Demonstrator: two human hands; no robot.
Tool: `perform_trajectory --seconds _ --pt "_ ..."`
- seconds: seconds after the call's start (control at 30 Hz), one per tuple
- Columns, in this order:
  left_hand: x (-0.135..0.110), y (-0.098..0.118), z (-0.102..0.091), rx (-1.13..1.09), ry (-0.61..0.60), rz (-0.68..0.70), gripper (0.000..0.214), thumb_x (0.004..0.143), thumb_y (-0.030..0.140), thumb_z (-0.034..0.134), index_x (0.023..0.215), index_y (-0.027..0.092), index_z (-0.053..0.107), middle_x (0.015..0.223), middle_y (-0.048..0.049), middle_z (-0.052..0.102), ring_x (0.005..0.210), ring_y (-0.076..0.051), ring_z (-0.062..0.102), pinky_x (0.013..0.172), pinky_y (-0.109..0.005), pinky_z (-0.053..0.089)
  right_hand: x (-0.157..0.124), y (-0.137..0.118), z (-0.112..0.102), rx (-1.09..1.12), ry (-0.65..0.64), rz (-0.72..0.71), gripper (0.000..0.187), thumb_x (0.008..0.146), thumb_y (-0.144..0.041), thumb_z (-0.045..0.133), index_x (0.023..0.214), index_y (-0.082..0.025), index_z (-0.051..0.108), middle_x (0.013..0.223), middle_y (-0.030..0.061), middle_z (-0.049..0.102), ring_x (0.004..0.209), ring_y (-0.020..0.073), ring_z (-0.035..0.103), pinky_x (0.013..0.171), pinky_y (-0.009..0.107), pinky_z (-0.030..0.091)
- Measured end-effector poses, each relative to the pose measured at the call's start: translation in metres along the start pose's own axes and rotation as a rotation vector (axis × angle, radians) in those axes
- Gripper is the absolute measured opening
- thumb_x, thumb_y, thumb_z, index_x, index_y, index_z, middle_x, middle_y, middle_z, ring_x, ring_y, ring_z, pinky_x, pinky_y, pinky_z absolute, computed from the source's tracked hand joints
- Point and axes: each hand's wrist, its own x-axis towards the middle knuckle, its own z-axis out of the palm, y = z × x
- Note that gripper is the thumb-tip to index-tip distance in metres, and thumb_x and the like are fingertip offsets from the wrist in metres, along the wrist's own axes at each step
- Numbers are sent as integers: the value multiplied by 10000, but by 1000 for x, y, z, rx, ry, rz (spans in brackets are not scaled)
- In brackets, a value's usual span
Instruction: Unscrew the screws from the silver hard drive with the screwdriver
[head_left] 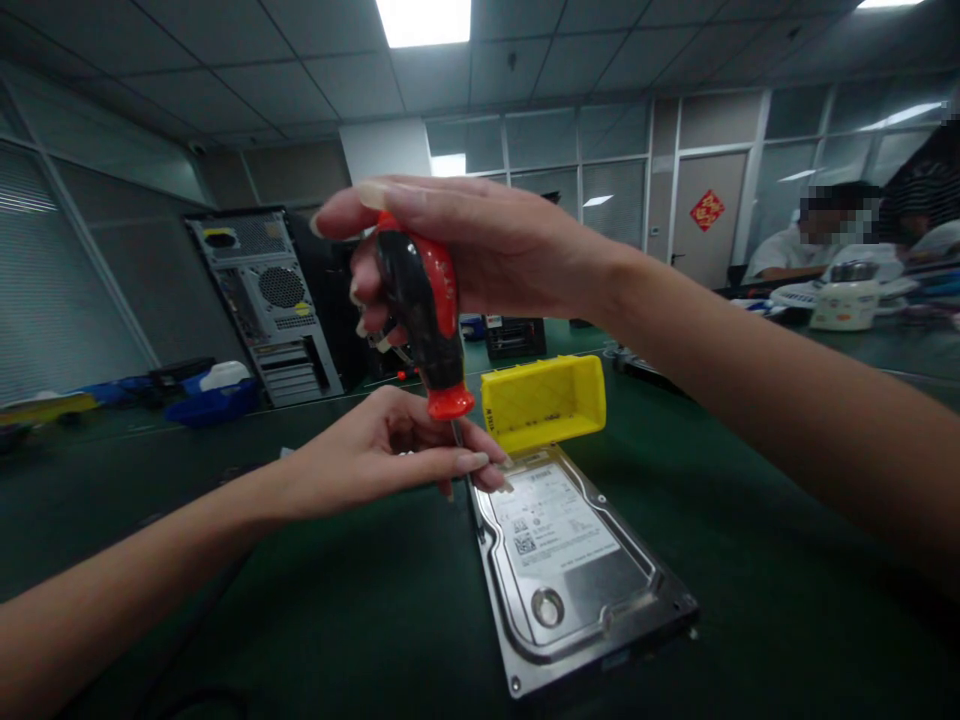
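My right hand is closed around the red and black handle of a screwdriver, its palm over the handle's top. The screwdriver stands nearly upright, its metal shaft pointing down. Lower, my left hand pinches the shaft between thumb and fingers, beside the far left corner of a hard drive. The drive lies label up on the green table. My left fingers hide the screwdriver's tip, so what it touches cannot be seen.
Just behind the drive a yellow bin lies with its opening facing me; small dark screws appear inside. An open computer case stands at the back left, near a blue bin. At right are a white jar and a seated person.
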Motion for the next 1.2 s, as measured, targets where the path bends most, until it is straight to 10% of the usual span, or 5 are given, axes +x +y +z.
perform_trajectory --seconds 0.43,1.2 --pt "1 1 0 249 49 -57 131 718 209 770 823 135 748 818 -33 759 796 -170 706 741 -214 552 7 -7 8 -405 121 -136 167 888 -209 390 963 -80 467 937 -14 567 806 26 594 757 184 556" --pt "2 6 1 286 18 -47 130 744 179 729 848 103 748 837 -63 757 794 -160 703 713 -186 550 17 -7 36 -1047 557 -191 406 858 -338 416 617 -23 505 526 -45 329 494 -58 340 521 103 236"
